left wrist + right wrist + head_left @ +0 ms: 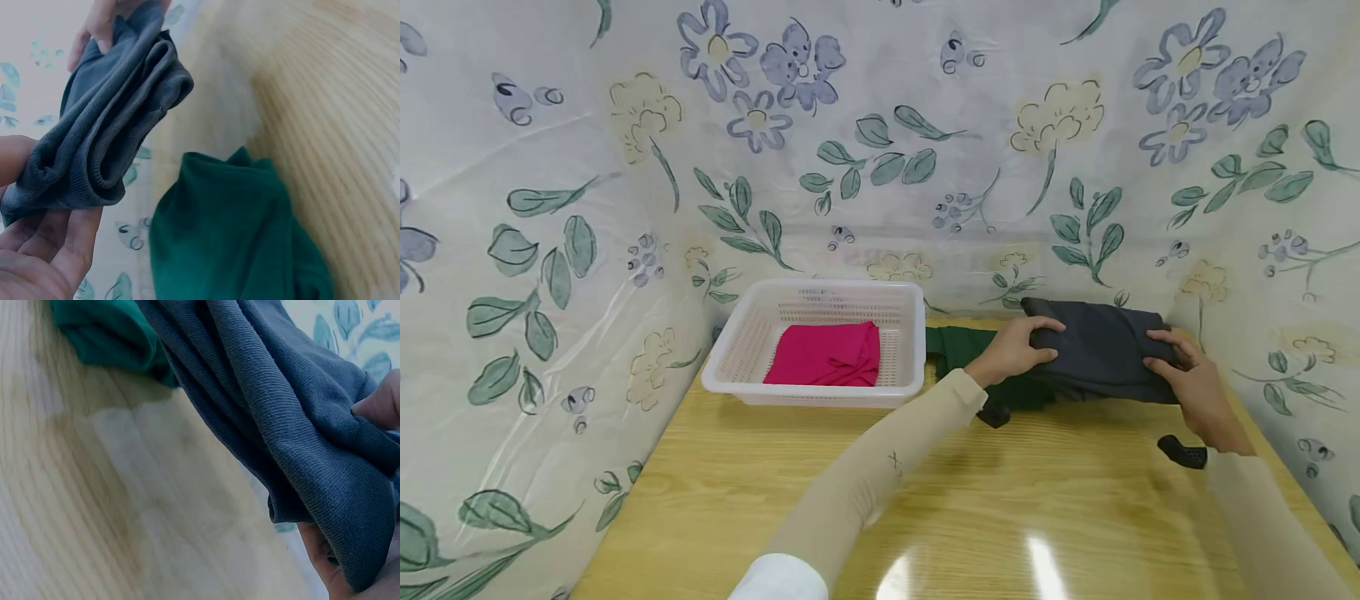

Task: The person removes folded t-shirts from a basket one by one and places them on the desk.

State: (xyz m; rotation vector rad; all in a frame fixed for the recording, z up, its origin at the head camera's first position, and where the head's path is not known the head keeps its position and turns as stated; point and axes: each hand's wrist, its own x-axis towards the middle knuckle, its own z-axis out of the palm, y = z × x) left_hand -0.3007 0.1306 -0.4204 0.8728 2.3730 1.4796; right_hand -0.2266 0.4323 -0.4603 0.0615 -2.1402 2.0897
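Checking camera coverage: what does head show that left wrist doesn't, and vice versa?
Head only: the white basket holding a folded pink cloth, and both hands' places, the left hand and right hand each gripping an end of the grey garment.
Left wrist only: the garment's stacked folded layers seen edge-on, held clear above the tabletop.
Both: grey garment, green cloth beneath it, wooden table.

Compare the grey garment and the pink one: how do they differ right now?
The grey garment is held at both ends by the left hand and right hand; the pink garment is untouched. The grey one is over the wooden table, above a green garment; the pink one lies in the white basket. Grey is dull and dark, pink vivid. Both are folded.
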